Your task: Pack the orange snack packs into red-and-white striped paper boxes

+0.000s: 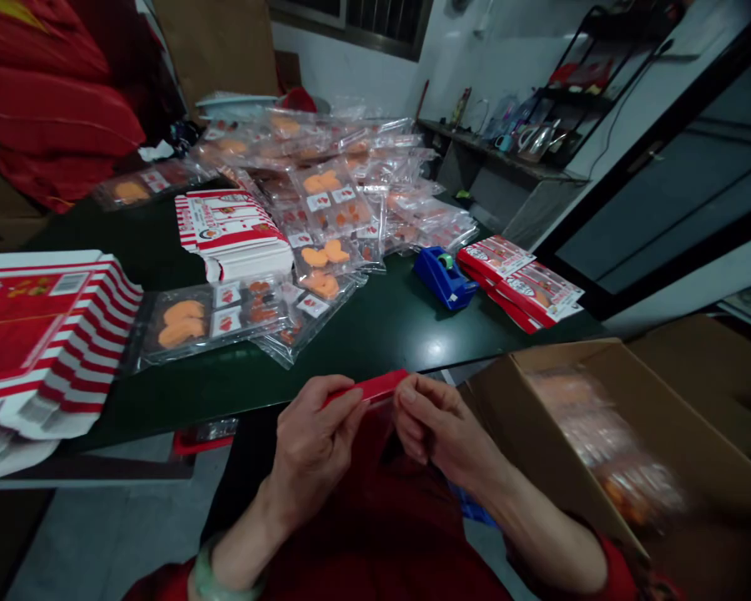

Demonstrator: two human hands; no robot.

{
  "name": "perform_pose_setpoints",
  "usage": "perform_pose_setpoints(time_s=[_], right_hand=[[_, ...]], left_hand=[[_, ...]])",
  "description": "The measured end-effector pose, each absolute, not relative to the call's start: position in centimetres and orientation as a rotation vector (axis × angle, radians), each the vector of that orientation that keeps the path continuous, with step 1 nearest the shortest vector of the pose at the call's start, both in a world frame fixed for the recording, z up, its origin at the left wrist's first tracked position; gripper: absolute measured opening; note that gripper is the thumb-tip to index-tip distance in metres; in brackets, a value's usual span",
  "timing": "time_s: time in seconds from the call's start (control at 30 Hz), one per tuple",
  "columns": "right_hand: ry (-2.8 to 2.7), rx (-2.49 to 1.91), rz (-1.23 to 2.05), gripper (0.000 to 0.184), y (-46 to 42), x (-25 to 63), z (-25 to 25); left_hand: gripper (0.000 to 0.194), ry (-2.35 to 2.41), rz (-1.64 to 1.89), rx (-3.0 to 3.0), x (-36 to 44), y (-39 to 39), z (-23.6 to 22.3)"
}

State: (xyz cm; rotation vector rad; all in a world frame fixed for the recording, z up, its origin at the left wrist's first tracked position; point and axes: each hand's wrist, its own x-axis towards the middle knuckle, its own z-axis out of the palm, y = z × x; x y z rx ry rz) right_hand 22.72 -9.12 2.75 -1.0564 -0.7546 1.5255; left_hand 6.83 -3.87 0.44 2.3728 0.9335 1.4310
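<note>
A red cardboard box [381, 388] is held between my two hands at the table's near edge, its narrow red end toward me and most of it hidden. My left hand [318, 434] pinches its left side between thumb and fingers. At its right corner, the thumb and fingertips of my right hand [430, 417] are closed on the edge. Beyond my hands, a blue tape dispenser [444, 278] stands on the dark green table [375, 334]. Clear plastic packs [225, 315] with orange pieces and small white sachets lie to the left.
Flat red-and-white striped cartons [234, 229] are stacked mid-table, with another stack [56, 325] at far left. A large heap of clear packs [363, 142] covers the back. Printed red boxes [519, 280] lie right of the dispenser. An open brown carton [506, 417] holding packs stands at right.
</note>
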Motion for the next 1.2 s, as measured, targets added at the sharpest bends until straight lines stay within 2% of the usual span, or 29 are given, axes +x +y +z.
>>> perform_pose_setpoints(time_s=[0.77,1.2], right_hand=[[-0.32,-1.189,1.66,0.047,-9.6,22.1,2.8],[-0.309,-1.138,1.735,0.041,-9.9,21.4,3.2]], left_hand=[[0.013,0.864,1.432,2.457,7.9,-4.7,-0.2],[0.014,0.827,1.425,2.448,7.7,-4.8,-0.3]])
